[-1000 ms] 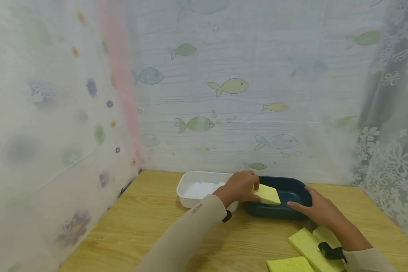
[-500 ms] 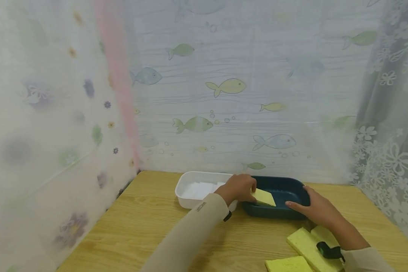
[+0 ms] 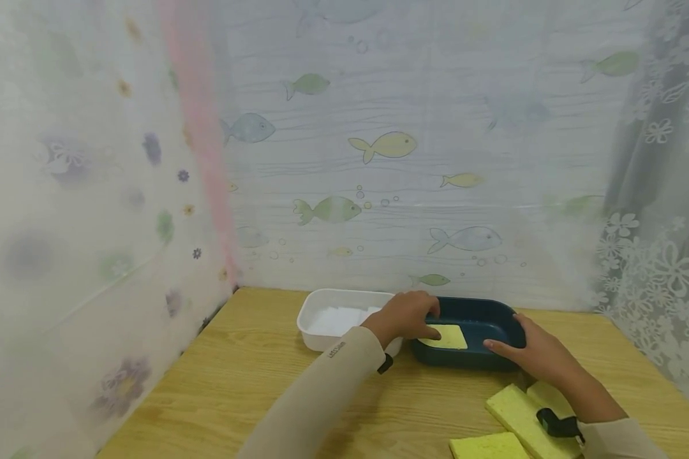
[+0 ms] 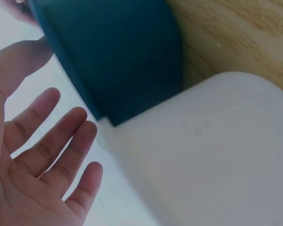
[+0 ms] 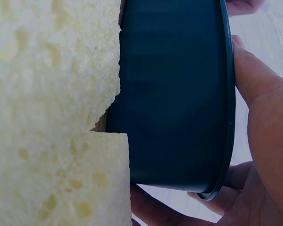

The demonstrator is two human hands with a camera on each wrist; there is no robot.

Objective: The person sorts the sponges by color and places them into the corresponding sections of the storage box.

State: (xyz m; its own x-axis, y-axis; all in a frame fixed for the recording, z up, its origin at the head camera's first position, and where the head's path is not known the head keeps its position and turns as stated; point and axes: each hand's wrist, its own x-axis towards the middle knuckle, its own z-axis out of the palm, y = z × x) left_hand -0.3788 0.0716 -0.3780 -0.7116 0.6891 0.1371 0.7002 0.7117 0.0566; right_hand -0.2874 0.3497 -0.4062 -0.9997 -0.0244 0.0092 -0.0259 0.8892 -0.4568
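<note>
Toward the near right corner of the wood-grain tabletop (image 3: 235, 389) lie three yellow sponge slabs (image 3: 528, 421), flat and straight-edged, their surfaces pitted with irregular pores in the right wrist view. Beyond them, the right hand (image 3: 542, 354) grips the right end of a dark blue tub (image 3: 471, 360), thumb at its rim, fingers curled round the outside. The tub is smooth, with rounded corners and a thin lip. Inside, at its left end, a pale yellow sponge (image 3: 452, 338) lies flat. Over that end the left hand (image 3: 404, 315) holds nothing, its fingers loosely spread; whether its thumb touches the sponge I cannot tell. Just left, near the tabletop's far edge, a smooth white tub (image 3: 321, 342) contains white blocks (image 3: 347, 317). Behind hangs a translucent fish-print curtain (image 3: 344, 159).
</note>
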